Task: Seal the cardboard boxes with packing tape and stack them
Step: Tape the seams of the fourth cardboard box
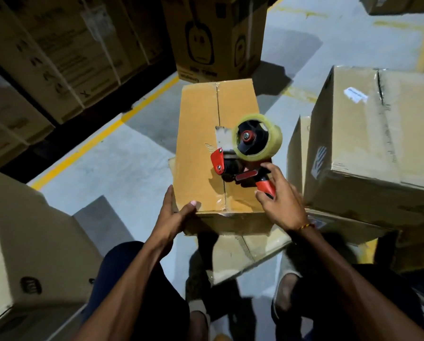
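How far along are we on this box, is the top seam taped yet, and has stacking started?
Done: the box has its flaps closed, with clear tape over the seam's near end. In hand: the right hand is around the tape dispenser handle, resting mid-seam, while the left hand steadies the near corner. Left: whether tape covers the far seam is unclear; stacking this box.

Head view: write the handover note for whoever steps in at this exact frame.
Left hand: gripping the near left corner of the box, steadying it.
Right hand: fingers around the red handle of the tape gun, which sits on the box top near the centre seam.
The box rests on a flatter carton on the floor; a bigger box stands at right.
Done: clear tape seems to cover the near end of the seam.
Left: whether the whole seam is taped is unclear; check it, then stack the box.
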`<state>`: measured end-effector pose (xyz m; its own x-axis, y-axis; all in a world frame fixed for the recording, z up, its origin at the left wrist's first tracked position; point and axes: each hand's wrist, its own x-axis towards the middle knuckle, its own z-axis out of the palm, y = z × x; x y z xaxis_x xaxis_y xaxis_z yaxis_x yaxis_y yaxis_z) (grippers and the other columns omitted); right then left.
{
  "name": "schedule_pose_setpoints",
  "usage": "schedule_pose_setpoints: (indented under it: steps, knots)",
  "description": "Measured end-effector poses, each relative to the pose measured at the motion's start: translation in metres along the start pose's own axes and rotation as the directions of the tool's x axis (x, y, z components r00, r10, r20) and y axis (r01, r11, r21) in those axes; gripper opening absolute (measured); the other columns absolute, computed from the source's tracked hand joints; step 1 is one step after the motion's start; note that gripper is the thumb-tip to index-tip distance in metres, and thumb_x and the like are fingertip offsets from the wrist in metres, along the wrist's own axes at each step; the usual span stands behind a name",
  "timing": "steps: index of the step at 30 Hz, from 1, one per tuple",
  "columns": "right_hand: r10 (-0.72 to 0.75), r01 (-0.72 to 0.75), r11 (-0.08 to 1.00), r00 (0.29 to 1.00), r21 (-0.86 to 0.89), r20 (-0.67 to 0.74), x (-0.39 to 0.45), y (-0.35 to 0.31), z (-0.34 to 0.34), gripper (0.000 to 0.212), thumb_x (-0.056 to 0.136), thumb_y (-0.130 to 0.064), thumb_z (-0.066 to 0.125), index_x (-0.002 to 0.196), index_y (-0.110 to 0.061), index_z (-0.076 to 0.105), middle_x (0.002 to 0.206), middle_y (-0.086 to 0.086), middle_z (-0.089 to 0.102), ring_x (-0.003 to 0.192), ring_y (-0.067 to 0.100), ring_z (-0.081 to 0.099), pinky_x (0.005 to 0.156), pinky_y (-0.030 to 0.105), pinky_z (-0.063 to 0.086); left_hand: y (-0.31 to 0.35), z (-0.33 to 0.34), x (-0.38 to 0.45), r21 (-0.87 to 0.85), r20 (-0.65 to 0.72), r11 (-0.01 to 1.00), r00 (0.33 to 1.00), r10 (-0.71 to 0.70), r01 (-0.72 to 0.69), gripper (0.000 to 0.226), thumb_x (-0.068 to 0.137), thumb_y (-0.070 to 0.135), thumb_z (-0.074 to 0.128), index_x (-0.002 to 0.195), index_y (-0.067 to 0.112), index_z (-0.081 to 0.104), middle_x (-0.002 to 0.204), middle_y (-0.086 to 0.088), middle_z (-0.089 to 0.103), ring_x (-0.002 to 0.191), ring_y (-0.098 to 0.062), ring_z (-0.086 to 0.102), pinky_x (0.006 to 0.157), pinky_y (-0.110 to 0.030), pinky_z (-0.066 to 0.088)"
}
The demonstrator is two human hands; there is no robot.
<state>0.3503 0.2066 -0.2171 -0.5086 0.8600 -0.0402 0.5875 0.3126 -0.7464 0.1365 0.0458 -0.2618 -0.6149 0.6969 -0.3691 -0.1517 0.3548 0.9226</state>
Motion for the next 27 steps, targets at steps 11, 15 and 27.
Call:
schedule_pose_setpoints:
  steps: [11, 15, 27]
  knots:
    - [0.035, -0.036, 0.999, 0.999, -0.022, -0.019, -0.094, -0.004, 0.0, 0.064, 0.091, -0.031, 0.07, 0.138, -0.054, 0.035, 0.113, -0.013, 0.068, 0.109, 0.023, 0.067, 0.099, 0.05, 0.049, -0.009, -0.019, -0.027, 0.08, 0.0, 0.997, 1.0, 0.011, -0.011, 0.079, 0.079, 0.046, 0.078, 0.148, 0.043, 0.039, 0.145, 0.007, 0.052, 0.127, -0.028, 0.055, 0.102, -0.057, 0.05]
    - [0.023, -0.024, 0.999, 1.0, -0.043, -0.018, -0.115, -0.002, 0.002, 0.063, 0.091, -0.032, 0.07, 0.14, -0.05, 0.036, 0.112, -0.012, 0.069, 0.107, 0.022, 0.067, 0.094, 0.043, 0.05, -0.01, -0.023, -0.034, 0.116, 0.005, 0.993, 1.0, 0.019, -0.019, 0.07, 0.089, 0.033, 0.076, 0.148, 0.04, 0.04, 0.143, 0.006, 0.055, 0.124, -0.032, 0.056, 0.1, -0.056, 0.049]
    - [0.022, -0.026, 0.998, 0.997, -0.056, -0.068, -0.116, -0.004, 0.006, 0.065, 0.09, -0.03, 0.072, 0.14, -0.053, 0.037, 0.117, 0.0, 0.057, 0.11, 0.021, 0.06, 0.096, 0.038, 0.049, -0.016, -0.017, -0.045, 0.452, -0.177, 0.891, 0.975, 0.138, -0.044, 0.079, 0.09, 0.037, 0.074, 0.155, 0.021, 0.032, 0.154, -0.009, 0.033, 0.142, -0.034, 0.03, 0.113, -0.047, 0.034]
